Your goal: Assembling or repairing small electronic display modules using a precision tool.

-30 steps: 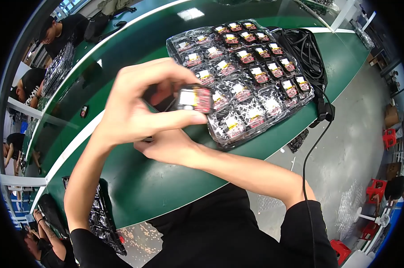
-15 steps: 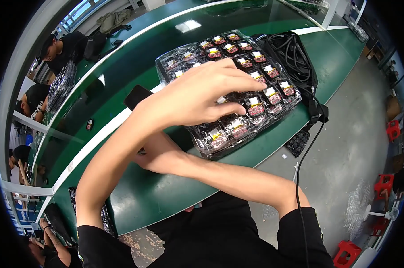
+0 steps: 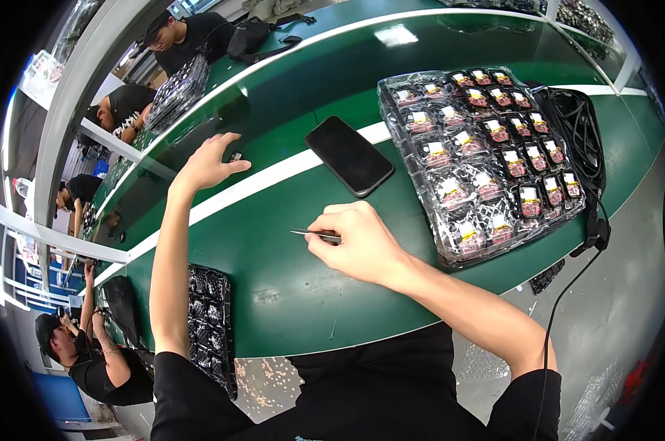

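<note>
My left hand [image 3: 209, 165] reaches over the far side of the white divider strip with thumb and fingers apart. A small dark device [image 3: 235, 156] lies between the thumb and fingertips; whether they touch it I cannot tell. My right hand [image 3: 362, 242] holds a pair of metal tweezers [image 3: 318, 234] above the green table, their thin tips pointing left. To the right stands a stack of clear plastic trays [image 3: 450, 250]. Small black-cased circuit units [image 3: 495, 131] with red boards and white-and-yellow parts sit in its pockets.
A black phone [image 3: 349, 156] lies across the white strip [image 3: 274, 176]. Beside my left forearm is a dark pocketed tray [image 3: 210, 323]. A black bag with coiled cables [image 3: 579, 125] rests behind the tray stack, and a cable hangs by my right arm. Several co-workers sit at left.
My left hand has moved from above the tray stack to the small device at far left. My right hand, formerly under the left arm, shows fully with the tweezers. The view has turned left.
</note>
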